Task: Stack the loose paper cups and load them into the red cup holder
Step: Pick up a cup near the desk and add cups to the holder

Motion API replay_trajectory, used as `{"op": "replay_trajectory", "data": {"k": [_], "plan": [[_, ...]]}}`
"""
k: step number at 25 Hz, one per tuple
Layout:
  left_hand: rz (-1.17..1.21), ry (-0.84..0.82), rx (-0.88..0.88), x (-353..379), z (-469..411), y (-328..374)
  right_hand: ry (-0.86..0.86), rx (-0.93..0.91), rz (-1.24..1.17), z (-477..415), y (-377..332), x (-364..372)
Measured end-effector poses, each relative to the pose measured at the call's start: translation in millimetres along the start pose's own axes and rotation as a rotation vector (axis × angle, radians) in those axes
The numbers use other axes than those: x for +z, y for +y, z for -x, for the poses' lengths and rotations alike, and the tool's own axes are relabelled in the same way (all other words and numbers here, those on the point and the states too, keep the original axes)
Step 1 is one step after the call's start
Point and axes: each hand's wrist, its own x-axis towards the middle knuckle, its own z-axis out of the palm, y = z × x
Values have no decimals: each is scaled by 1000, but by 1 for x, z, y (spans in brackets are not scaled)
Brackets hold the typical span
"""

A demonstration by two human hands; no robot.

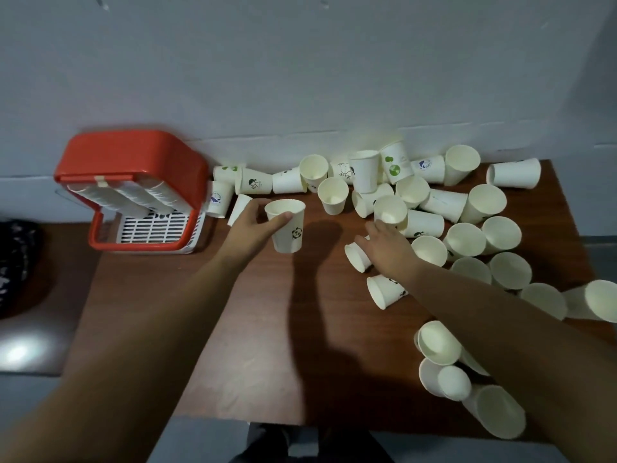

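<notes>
Head view: the stacking step is in hand. The left hand (250, 225) grips an upright cup (287, 228) with a panda print, thumb across its front, and holds it just above the table (233, 329). The right hand (387, 248) reaches into the loose cups (467, 238), fingertips at one open-mouthed cup (389, 210); whether it has closed on that cup cannot be told from here. Another small cup (359, 257) lies on its side just beside the thumb.

The next move likely calls for taking that cup by its wall, turning it mouth-up and seating it inside or under the held one, with rims lined up so they nest rather than jam.

The holder (133, 192) stands at the table's far left corner by the wall (300, 78). It already holds rows of nested cups, yet most cups lie scattered, so the job looks far from done.

The cups are thin, matte, off-white paper, tapered with rolled rims, some printed; they should crush easily. The holder is glossy red plastic with rounded corners and a white slotted base. The table is smooth brown wood-look board.
</notes>
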Motion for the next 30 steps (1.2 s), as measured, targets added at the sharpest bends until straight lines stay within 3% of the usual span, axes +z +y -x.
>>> {"op": "replay_trajectory", "data": {"k": [3,8,11,20,25,30], "plan": [[16,39,-29,-18,6,-7,66,-5,-136,-9,-10,-8],[62,180,-56,-87,20,-11,152,27,-688,-29,-49,-64],[59,231,-50,-134,35,-17,180,4,-891,-46,-83,-102],[54,399,-48,-289,54,-90,129,-15,-1110,-106,-250,-193],[11,392,-17,-361,20,-134,149,110,-1212,-155,-334,-219],[-6,309,-8,-391,-22,-165,191,143,-1244,-186,-374,-222]]}}
